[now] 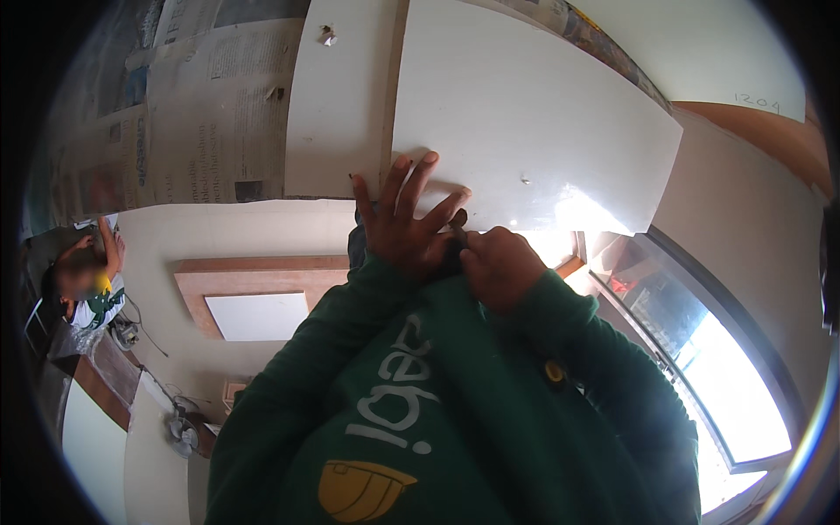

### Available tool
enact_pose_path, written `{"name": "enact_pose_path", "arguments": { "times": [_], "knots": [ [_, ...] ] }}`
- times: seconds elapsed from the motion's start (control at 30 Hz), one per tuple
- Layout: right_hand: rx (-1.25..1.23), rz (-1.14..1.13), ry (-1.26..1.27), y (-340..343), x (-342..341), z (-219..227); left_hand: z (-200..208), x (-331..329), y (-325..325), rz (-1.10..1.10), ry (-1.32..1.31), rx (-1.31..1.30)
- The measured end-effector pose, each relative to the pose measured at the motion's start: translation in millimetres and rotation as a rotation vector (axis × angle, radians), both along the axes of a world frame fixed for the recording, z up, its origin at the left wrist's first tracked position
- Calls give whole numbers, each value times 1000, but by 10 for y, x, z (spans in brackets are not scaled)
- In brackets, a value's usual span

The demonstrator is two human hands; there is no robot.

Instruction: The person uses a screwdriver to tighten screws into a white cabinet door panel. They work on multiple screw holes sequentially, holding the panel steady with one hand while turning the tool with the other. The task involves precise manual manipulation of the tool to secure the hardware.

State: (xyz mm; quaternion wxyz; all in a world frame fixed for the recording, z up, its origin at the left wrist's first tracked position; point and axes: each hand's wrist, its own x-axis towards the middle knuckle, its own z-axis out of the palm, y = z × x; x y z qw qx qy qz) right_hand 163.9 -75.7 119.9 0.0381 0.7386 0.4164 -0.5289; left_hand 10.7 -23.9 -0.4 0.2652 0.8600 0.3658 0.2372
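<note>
My left hand (407,219) lies with its fingers spread on the near edge of a large white panel (534,96). Some of its fingers reach toward the seam with a narrower white panel (341,105). Right beside it, my right hand (503,267) is closed in a fist just off the panel's near edge. A small dark piece shows between the two hands; most of it is hidden, so I cannot make out what the right hand grips. Both forearms are in green sleeves.
Newspaper sheets (227,105) cover the surface to the left. Below is a brown-framed item with a white board (256,315). A person (92,271) is at the far left, near a fan (181,433) and cables. A bright window (735,385) stands at right.
</note>
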Motion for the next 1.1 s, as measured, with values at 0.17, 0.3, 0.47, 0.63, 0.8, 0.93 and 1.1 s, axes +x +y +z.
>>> {"name": "enact_pose_path", "arguments": {
  "times": [0.17, 0.3, 0.47, 0.63, 0.8, 0.93, 1.1],
  "knots": [
    [2, -91, 10, 40, -72, 103, -7, 5, 29, -1, 11, 18],
    [-51, 97, -108, 23, 77, 291, 50, -54, 47, -51, 30, -39],
    [-73, 147, -87, 21, 80, 229, 19, -66, 45, -80, 8, -41],
    [-86, 160, -22, 118, 114, 204, 54, -75, 48, -80, 9, -75],
    [-120, 87, -13, 54, 83, 103, 10, -45, 44, -56, -3, -26],
    [-7, 85, -25, 27, -15, 42, -24, -37, -11, -33, -3, 19],
    [-133, -70, -13, 88, -101, 83, -53, -22, 28, -34, 17, 52]
  ]
}}
